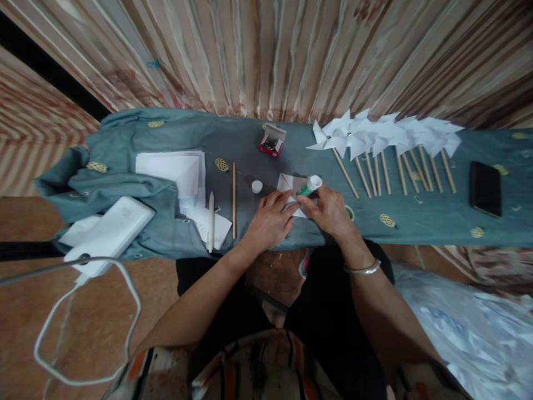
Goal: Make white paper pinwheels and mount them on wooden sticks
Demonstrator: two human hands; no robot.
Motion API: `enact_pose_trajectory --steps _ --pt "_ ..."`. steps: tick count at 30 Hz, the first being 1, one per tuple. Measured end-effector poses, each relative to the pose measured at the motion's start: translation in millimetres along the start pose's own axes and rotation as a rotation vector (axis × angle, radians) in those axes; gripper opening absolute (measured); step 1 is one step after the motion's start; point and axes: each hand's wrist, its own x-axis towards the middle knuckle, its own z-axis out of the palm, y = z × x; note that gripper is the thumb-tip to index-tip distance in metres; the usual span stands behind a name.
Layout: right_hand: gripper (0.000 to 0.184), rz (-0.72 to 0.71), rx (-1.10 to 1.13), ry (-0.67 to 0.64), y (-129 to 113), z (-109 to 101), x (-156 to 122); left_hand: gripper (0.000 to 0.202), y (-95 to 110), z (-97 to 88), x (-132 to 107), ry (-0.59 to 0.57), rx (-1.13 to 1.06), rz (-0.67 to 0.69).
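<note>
Beige curtain (266,61), striped and pleated, all along the far side. Before it, draped in grey-green with yellow motifs, a long worktop (237,139). Low at the right, beyond the worktop's near edge, a heap of clear plastic (478,328). Over the right half, a row of overlapping white pinwheels (370,139), handles toward the near edge. On the left half, a stack of white papers (166,164); nearer, lying aslant at the edge, a white power bank (112,230) with its cable (137,300). Near the middle, left hand (270,219), grip loosely spread, fingertips on a white creased sheet (286,181) flat on the worktop. Just beside, right hand (333,211), bangle (366,268) at the wrist, grip pinching a green-and-white glue stick (308,186), tilted, lower end at the sheet. To the right of the pinwheels, a black phone (486,189). Left of the left hand, a loose stick (234,200) beside a white pen (211,222). Beyond the sheet, a red box (270,143), open, with shiny metal bits inside. Smallest, just left of the sheet, a white cap (257,186).
</note>
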Motion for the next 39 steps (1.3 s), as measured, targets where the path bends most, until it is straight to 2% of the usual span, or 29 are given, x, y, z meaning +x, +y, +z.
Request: enact_pose_trajectory --steps 19,23,26,31,33,36,39 --pt "0.024 0.064 0.013 0.000 -2 -2 8 0.037 0 0.2 0 0.006 -0.001 0.009" --pt "0.027 0.113 0.095 0.003 1 1 9 0.038 1 -1.1 1 0.002 -0.005 0.002" --pt "0.033 0.216 0.304 0.012 3 4 10 0.039 1 -1.9 1 -0.011 -0.003 -0.016" --pt "0.033 0.403 1.008 0.104 2 2 15 0.040 1 -2.6 2 -0.023 0.000 -0.029" --pt "0.031 0.462 1.200 0.171 2 -2 17 0.039 1 -2.6 2 -0.029 0.004 -0.031" --pt "0.031 0.540 1.343 0.229 4 -9 20 0.041 1 -2.1 1 -0.014 -0.001 -0.031" --pt "0.030 0.601 1.420 0.257 9 -16 21 0.045 -1 -2.6 -2 0.049 -0.027 -0.020"
